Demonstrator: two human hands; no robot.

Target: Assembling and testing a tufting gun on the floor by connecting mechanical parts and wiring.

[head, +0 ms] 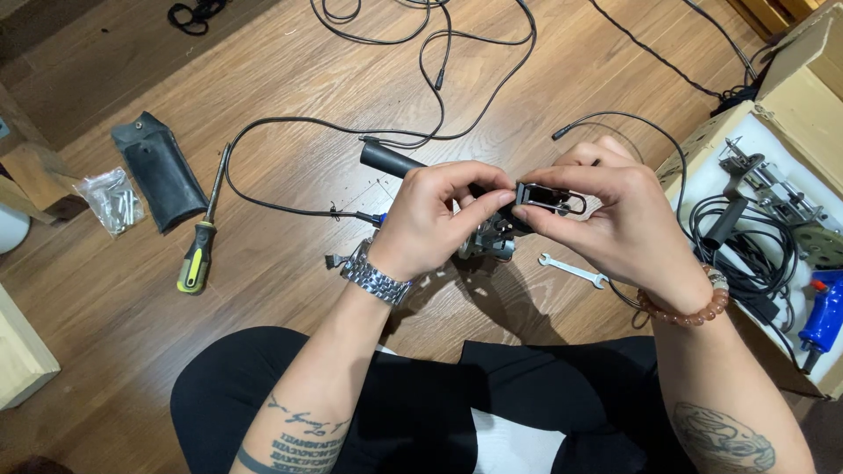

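Both hands meet above the wooden floor (pixel 290 79), in front of the person's crossed legs. The left hand (pixel 430 219) and the right hand (pixel 615 211) pinch a small black rectangular part with a wire clip (pixel 544 197) between thumb and fingertips, each hand grasping one end of it. Directly beneath the hands sits a black throttle-like assembly (pixel 490 239) with a metal body; its black grip (pixel 388 160) sticks out to the upper left past the left hand's knuckles. Whether the small part touches the assembly cannot be told, since the fingers cover the joint. A metal watch (pixel 376 279) circles the left wrist and a bead bracelet (pixel 694 312) the right.

A small silver wrench (pixel 575 270) lies on the floor just below the right hand. Black cables (pixel 421 88) loop across the boards beyond the hands. Well to the left lie a screwdriver with a yellow and black handle (pixel 200 250), a black leather pouch (pixel 160 171) and a clear bag of small metal parts (pixel 112 200).

At the right, an open cardboard box (pixel 795 88) with a white lining holds a coil of black cable (pixel 746 250), a metal mechanism (pixel 777 189) and a blue tool (pixel 825 316).
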